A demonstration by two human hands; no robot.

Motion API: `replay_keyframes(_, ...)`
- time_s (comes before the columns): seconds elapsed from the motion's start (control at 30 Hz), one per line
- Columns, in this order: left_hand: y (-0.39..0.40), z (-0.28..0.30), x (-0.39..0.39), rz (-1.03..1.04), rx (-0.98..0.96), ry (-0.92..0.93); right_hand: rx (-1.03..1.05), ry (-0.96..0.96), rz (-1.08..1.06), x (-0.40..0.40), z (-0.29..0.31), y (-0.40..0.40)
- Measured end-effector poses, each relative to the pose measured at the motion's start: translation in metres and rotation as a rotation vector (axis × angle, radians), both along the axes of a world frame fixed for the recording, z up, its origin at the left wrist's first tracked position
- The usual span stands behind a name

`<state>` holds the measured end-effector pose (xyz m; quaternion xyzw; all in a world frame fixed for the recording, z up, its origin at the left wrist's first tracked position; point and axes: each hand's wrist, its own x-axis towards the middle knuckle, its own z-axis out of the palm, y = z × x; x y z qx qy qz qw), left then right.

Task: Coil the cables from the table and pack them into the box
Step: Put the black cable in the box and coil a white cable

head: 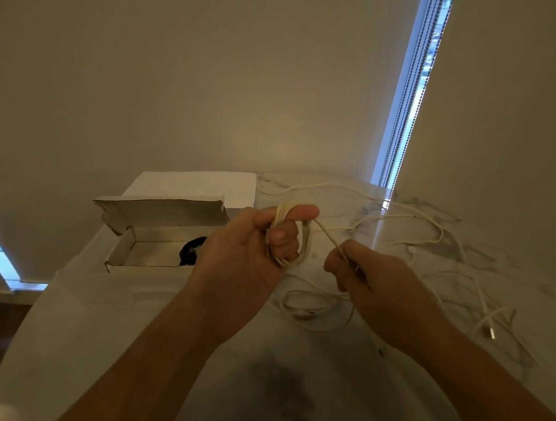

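My left hand (248, 248) holds a white cable coil (304, 244), whose loops wrap around the extended index finger and pass the thumb. A taut strand runs from the coil down to my right hand (372, 282), which pinches it between thumb and fingers. The open white cardboard box (151, 228) sits left of my hands with its lid raised. A coiled black cable (191, 251) lies inside it, partly hidden by my left hand. More loose white cables (432, 233) sprawl over the marble table to the right.
A small white cable loop with a plug (310, 311) lies under my hands. Another plug end (492, 332) rests at the right. The marble table (284, 399) meets the wall behind. Bead chains (416, 87) hang by the window slit.
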<state>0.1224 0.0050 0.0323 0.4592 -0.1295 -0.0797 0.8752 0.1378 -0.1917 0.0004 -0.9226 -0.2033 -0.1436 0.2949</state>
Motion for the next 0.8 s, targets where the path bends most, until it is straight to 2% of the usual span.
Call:
replay_keyframes(0.47, 0.014, 0.003, 0.008, 0.25, -0.217, -0.007, -0.047, -0.011, 0.039, -0.002, -0.005, 0.007)
replay_keyframes(0.7, 0.012, -0.004, 0.012, 0.31, -0.187, -0.016, -0.086, 0.017, 0.139, -0.015, 0.004, 0.012)
replay_keyframes(0.8, 0.007, -0.006, 0.013, 0.366, -0.102, -0.016, -0.093, 0.03, 0.163, -0.022, 0.009, 0.016)
